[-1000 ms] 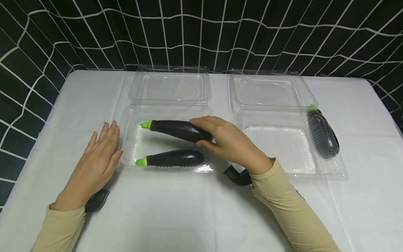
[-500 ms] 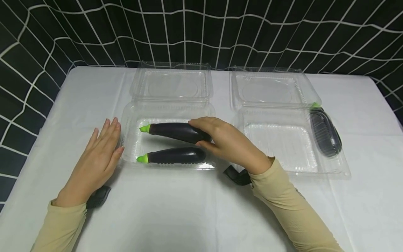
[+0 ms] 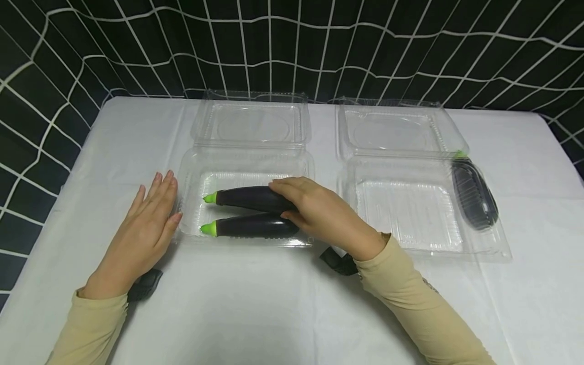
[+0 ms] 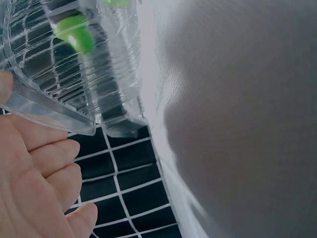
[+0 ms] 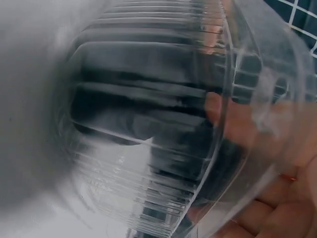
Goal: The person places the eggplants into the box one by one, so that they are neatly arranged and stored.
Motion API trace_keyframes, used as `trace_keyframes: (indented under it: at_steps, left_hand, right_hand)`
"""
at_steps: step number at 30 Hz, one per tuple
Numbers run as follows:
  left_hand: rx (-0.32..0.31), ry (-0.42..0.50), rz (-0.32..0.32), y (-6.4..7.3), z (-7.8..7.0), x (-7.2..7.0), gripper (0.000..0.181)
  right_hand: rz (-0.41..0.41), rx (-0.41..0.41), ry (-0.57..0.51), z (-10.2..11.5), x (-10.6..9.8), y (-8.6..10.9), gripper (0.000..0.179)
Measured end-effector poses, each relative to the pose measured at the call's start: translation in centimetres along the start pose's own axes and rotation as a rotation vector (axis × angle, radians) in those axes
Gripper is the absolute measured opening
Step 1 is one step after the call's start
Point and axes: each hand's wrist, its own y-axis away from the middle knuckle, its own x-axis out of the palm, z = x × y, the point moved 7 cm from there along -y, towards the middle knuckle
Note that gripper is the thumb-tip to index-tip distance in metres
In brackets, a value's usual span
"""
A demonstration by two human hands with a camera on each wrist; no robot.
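My right hand (image 3: 319,213) grips the thick end of a dark eggplant (image 3: 246,197) with a green stem, fingers over its far side and thumb on its near side. A second eggplant (image 3: 251,226) lies just in front of it, inside the clear plastic clamshell container (image 3: 184,175), whose lid stands open. Both stems point left. The right wrist view shows the right thumb (image 5: 233,119) and dark eggplant ends through the clear wall. Flat beside the container's left rim rests my left hand (image 3: 137,233), fingers straight and holding no eggplant; green stem tips (image 4: 75,34) show in the left wrist view.
On the right stands another clear clamshell container (image 3: 406,243) with its lid raised. A third eggplant (image 3: 474,195) shows through its clear right side. White cloth (image 3: 255,304) covers the table, and a dark white-lined grid cloth (image 3: 292,45) hangs behind.
My right hand has brought the far eggplant down and toward me, closer to the near eggplant. The left hand has kept its place beside the rim. The view has shifted slightly.
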Motion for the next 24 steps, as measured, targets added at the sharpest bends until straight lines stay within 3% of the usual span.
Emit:
trace_keyframes:
  at_steps: [24]
  left_hand:
    - [0.007,0.003,-0.006,0.06,0.03,-0.01,0.059]
  right_hand:
    - [-0.020,0.039,-0.012,-0.86,0.32,-0.01,0.052]
